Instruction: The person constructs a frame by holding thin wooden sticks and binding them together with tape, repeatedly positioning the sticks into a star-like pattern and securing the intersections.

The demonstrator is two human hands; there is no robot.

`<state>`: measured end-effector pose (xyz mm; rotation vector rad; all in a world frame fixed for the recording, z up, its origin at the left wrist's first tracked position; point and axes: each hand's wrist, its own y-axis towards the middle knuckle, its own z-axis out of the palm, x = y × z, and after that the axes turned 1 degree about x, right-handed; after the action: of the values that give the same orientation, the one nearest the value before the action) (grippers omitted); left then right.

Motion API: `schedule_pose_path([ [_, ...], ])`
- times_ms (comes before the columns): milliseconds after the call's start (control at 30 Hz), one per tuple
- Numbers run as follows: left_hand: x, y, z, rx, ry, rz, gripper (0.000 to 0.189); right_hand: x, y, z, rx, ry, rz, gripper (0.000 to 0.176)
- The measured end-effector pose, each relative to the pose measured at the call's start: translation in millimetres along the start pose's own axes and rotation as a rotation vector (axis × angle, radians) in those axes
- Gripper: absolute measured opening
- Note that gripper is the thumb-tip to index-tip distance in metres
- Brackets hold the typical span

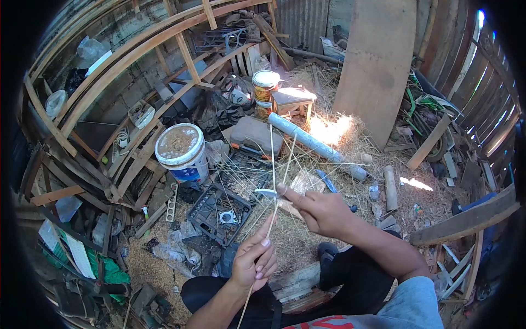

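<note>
My left hand (pixel 253 262) is closed around a thin pale strip (pixel 270 226), which looks like bamboo or cane. The strip runs up and away from me, and its lower end hangs below the hand. Above the fist it parts into two narrow lengths, a left one (pixel 272 153) and a right one (pixel 290 156). In my right hand (pixel 320 213) is a knife, its handle hidden by the fingers. The short blade (pixel 266 193) points left and sits across the strip where the two lengths part.
Shavings and thin strips litter the ground. Ahead lie a grey-blue pipe (pixel 307 140), a small wooden stool (pixel 294 97) and stacked cans (pixel 265 88). To the left are a white bucket (pixel 183 164) and an open black tool case (pixel 211 219). A plywood board (pixel 375 66) leans behind.
</note>
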<state>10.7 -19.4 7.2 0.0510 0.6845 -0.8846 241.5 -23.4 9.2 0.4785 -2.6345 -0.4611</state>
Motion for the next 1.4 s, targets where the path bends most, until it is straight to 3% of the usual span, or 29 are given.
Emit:
schedule_pose_path([
  [533,4,1,0,0.008,0.001,-0.065,0.053,-62,22,-9,-0.232,0.099,0.193,0.049],
  [633,7,-7,1,0.048,0.032,-0.08,0.054,-99,22,-15,-0.258,0.121,0.512,0.045],
  [733,4,-6,-2,0.074,-0.072,-0.075,0.054,-99,20,-27,-0.449,0.122,0.44,0.04],
  [767,2,-5,-4,0.069,-0.137,-0.06,0.054,-85,15,-23,-0.341,0.26,0.518,0.039],
  [833,-1,-2,-6,0.067,-0.197,-0.037,0.054,-35,11,-19,-0.159,0.43,0.379,0.048],
  [900,-4,0,-7,0.06,-0.237,-0.024,0.054,-13,-4,3,0.061,0.444,0.101,0.052],
  [967,-2,-2,-9,-0.037,-0.253,-0.02,0.053,24,-9,8,0.129,0.422,-0.083,0.056],
  [1067,-3,-4,-10,-0.071,-0.228,-0.02,0.056,41,-16,13,0.232,0.235,-0.085,0.06],
  [1167,-4,-4,-3,-0.014,-0.164,0.0,0.053,32,-10,9,0.185,0.195,-0.023,0.061],
  [1300,-2,-3,-3,0.025,-0.079,-0.034,0.054,4,2,4,-0.035,0.222,0.042,0.058],
  [1400,1,1,-2,0.02,-0.061,-0.092,0.059,-35,10,-1,-0.045,0.133,0.19,0.055],
])
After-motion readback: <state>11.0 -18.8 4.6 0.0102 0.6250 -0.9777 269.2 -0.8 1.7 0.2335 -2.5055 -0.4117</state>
